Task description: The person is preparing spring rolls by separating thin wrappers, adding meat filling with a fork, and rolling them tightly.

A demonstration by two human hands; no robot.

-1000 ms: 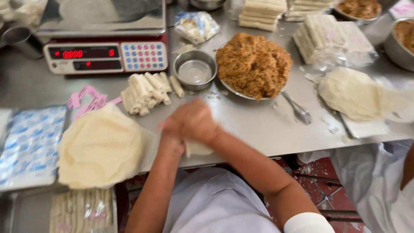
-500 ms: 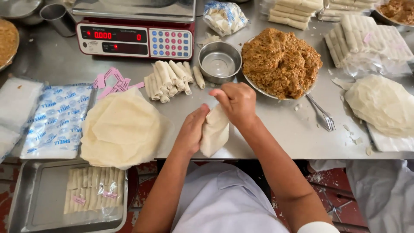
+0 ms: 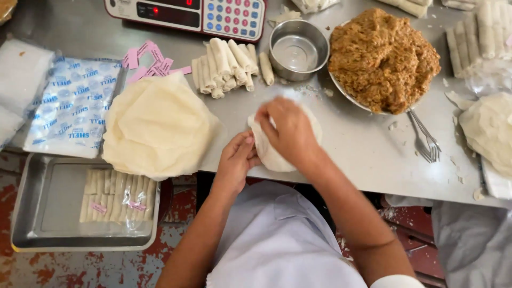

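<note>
Our hands are lower on the bench [image 3: 373, 160] than half a second ago, and the thin wrapper sheet [image 3: 269, 152] they lifted then now lies flatter at the near edge. Our left hand [image 3: 237, 160] curls at the sheet's left rim, fingers pinched on its edge, wrist bent up from the forearm below. Our right hand [image 3: 290, 130] lies palm down across the sheet, fingers spread and pressing, the forearm running down to the right. The view has also drawn closer: the scale [image 3: 186, 16] now sits cut off at the top.

From the left we see blue-printed plastic bags [image 3: 72, 109], a steel tray [image 3: 32, 213] below the bench holding a packed bag of rolls [image 3: 117, 197], then the stack of round wrappers [image 3: 157, 125] just beside our left hand. Pink slips [image 3: 152, 61] lie above it. A pile of finished rolls [image 3: 224, 66] sits behind our hands, a small steel bowl [image 3: 297, 50] next to it, then the heaped brown filling [image 3: 381, 58] on its plate, a fork [image 3: 426, 141], and another wrapper stack [image 3: 488, 130] at the far right.
</note>
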